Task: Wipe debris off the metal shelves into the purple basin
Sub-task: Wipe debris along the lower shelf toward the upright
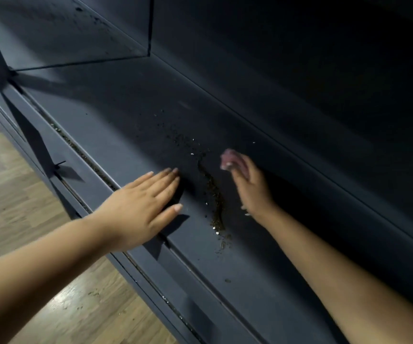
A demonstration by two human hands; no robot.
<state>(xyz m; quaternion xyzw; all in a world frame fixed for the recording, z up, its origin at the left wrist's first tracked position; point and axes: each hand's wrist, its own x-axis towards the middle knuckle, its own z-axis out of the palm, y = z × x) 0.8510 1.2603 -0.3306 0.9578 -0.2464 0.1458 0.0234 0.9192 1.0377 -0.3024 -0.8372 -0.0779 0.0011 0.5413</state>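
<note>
A dark grey metal shelf (pixel 131 135) runs diagonally across the view. On it lies a curved line of brown and white debris (pixel 214 197), with finer specks scattered farther back. My right hand (pixel 251 187) sits just right of that line and grips a small pinkish cloth (pixel 230 158), blurred by motion. My left hand (pixel 146 207) lies flat with straight fingers on the shelf near its front edge, left of the debris. No purple basin is in view.
The shelf's front lip (pixel 96 170) has a groove holding crumbs. A vertical divider panel (pixel 101 33) stands at the back left. Wooden floor (pixel 14 194) lies below on the left, with a few specks on it. The back of the shelf unit is dark.
</note>
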